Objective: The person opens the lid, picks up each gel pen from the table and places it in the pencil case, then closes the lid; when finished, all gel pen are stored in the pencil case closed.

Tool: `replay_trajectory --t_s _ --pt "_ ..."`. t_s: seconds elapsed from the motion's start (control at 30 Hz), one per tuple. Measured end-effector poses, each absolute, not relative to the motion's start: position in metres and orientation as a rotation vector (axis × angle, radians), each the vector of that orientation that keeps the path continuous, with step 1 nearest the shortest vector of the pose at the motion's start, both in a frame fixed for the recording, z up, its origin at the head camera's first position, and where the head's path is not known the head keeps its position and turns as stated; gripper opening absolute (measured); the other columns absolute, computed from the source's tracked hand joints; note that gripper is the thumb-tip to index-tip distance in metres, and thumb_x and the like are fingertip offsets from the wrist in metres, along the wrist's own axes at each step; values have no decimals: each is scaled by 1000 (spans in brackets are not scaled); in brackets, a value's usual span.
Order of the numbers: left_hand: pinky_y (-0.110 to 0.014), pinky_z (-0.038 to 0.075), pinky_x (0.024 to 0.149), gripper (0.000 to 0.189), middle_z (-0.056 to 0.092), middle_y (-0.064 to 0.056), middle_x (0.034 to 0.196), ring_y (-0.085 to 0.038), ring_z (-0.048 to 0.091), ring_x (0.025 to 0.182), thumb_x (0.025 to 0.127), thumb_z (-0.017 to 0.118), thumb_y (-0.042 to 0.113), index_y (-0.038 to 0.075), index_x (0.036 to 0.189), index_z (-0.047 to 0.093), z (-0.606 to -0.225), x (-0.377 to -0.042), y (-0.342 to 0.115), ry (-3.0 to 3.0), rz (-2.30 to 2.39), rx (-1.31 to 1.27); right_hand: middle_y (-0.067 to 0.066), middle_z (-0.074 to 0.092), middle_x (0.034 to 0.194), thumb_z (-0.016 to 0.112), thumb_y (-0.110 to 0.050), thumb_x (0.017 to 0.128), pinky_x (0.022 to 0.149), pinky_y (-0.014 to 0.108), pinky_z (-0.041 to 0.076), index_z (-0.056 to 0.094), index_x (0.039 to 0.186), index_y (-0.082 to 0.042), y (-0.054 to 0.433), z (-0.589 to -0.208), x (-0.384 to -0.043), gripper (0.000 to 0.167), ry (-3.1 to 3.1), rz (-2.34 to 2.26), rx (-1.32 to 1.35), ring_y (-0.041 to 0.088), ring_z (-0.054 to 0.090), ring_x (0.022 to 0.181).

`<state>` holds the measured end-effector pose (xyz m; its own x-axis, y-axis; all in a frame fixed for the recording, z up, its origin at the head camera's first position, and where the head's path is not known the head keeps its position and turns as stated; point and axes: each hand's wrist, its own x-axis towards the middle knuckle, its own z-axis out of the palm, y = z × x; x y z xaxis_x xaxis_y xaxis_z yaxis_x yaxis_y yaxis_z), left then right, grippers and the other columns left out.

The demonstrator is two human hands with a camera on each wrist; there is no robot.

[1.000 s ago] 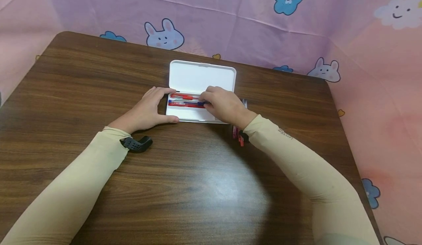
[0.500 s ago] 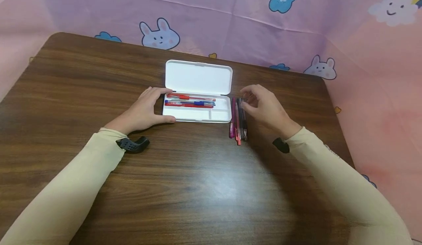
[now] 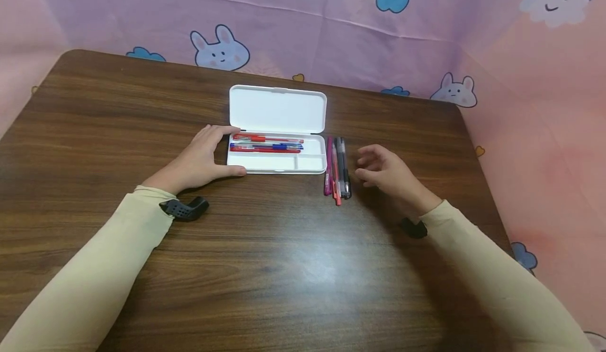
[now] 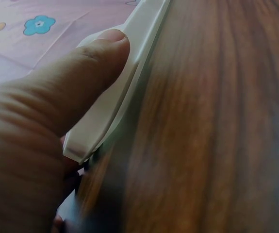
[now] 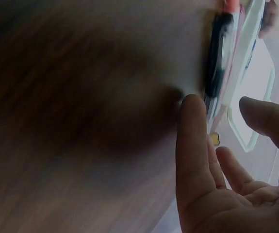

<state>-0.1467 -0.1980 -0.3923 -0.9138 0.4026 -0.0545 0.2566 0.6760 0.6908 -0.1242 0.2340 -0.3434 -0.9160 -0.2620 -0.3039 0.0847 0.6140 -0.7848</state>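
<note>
A white pencil case (image 3: pixel 310 163) lies with its lid (image 3: pixel 278 110) raised at the back. Inside, in the rear compartment, are a red-gripped pen (image 3: pixel 258 138), a blue pen (image 3: pixel 279 146) and a red pen (image 3: pixel 265 150). My left hand (image 3: pixel 196 160) holds the case across its left end, the thumb (image 4: pixel 100 58) on the front wall. To the right of the case lie a purple pen (image 3: pixel 327 170), a pinkish-red pen (image 3: pixel 335 176) and black pens (image 3: pixel 344 168), side by side. My right hand (image 3: pixel 385 170), fingers loosely bent and holding nothing, hovers right of these pens.
The brown wooden table (image 3: pixel 227 268) extends around the case on all sides. A printed pink and purple cloth (image 3: pixel 293 31) hangs behind the table and along its right. Black straps sit at both wrists.
My right hand has withdrawn from the case, leaving the blue pen inside, and moved right past the loose pens. The left hand stays at the case's left end.
</note>
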Motion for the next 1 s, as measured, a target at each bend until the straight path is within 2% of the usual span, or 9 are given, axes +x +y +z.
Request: replay_trajectory --t_s 0.17,0.23,0.3,0.4,0.43,0.5,0.8,0.93,1.0 --pt "-56 6 129 98 37 -19 160 -40 23 153 84 84 50 10 158 36 -394 -148 -198 2697 1044 575 20 60 128 70 -7 98 76 36 64 51 142 -3 219 -351 -124 48 2480 -1166 -143 30 64 100" --pt "-57 12 128 98 38 -18 159 -38 27 151 83 84 52 11 158 36 -395 -148 -197 2697 1051 566 19 60 126 71 -7 97 73 34 62 51 142 -4 214 -352 -124 49 2507 -1131 -154 29 63 96" --pt "-58 13 127 98 38 -17 159 -38 26 151 83 84 53 12 158 36 -395 -148 -197 2695 1052 557 18 59 125 72 -7 96 70 31 61 51 141 -4 210 -352 -124 50 2535 -1100 -168 28 62 94" --pt "-56 11 128 98 37 -18 160 -38 27 151 84 84 52 11 158 35 -394 -148 -197 2695 1051 560 19 59 124 73 -6 95 67 29 59 50 141 -4 206 -353 -125 51 2567 -1061 -195 28 62 93" --pt "-54 7 129 98 37 -19 160 -39 26 152 84 84 51 10 159 35 -393 -148 -197 2698 1048 569 19 59 124 72 -5 95 67 28 59 50 141 -3 205 -353 -125 51 2574 -1053 -200 28 63 93" --pt "-50 3 130 98 36 -20 160 -39 25 153 85 83 50 9 159 34 -392 -148 -197 2699 1041 581 20 60 123 72 -4 95 68 29 58 51 141 -2 205 -354 -125 51 2594 -1027 -212 29 64 94" --pt "-49 3 130 95 37 -19 160 -39 26 152 85 84 47 8 158 36 -391 -148 -197 2700 1048 587 18 64 120 70 -7 96 79 41 56 51 142 -3 213 -351 -126 50 2686 -829 -189 30 64 99" --pt "-50 3 130 96 37 -19 160 -39 25 152 85 84 47 8 158 36 -392 -148 -197 2695 1052 584 16 66 112 71 -13 97 76 39 53 57 135 -3 222 -350 -125 42 2712 -743 -182 28 62 94" --pt "-54 7 129 96 38 -19 159 -39 26 152 84 85 48 8 157 36 -392 -149 -197 2696 1054 583 14 68 106 72 -16 97 73 36 51 61 128 -2 228 -349 -125 36 2728 -692 -185 26 62 90"
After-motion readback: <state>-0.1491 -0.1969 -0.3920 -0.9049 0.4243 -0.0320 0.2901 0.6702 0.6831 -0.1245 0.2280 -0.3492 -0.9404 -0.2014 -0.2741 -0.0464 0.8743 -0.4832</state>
